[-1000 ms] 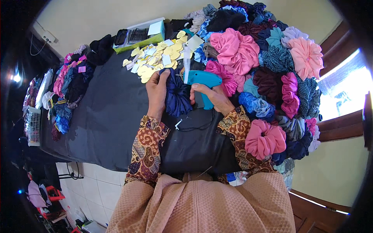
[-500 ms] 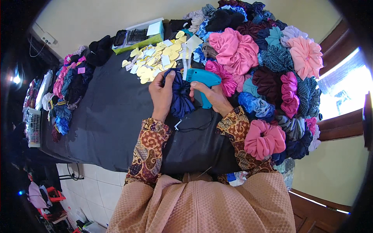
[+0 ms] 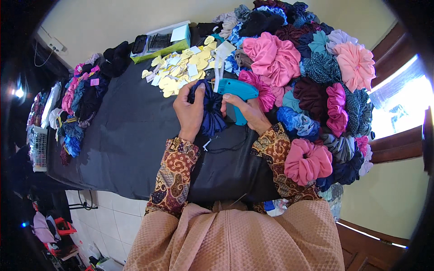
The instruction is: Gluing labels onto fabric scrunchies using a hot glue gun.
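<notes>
Right of the left hand (image 3: 189, 116), its pinched navy scrunchie (image 3: 212, 108) has edged toward the teal tagging gun (image 3: 239, 89)! The right hand (image 3: 252, 114) grips that, nose now beside the cloth.

Navy scrunchie (image 3: 213, 110) partly behind left fingers (image 3: 197, 97); teal gun (image 3: 242, 89) partly behind right fingers (image 3: 234, 100); tan garment (image 3: 235, 237) cut off below

The head fisheye faces the table (image 3: 122, 135) below.

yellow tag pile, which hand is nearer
Left. The left hand is at the near edge of the yellow tag pile, holding the navy scrunchie; the right hand is farther right, gripping the teal tagging gun.
</notes>
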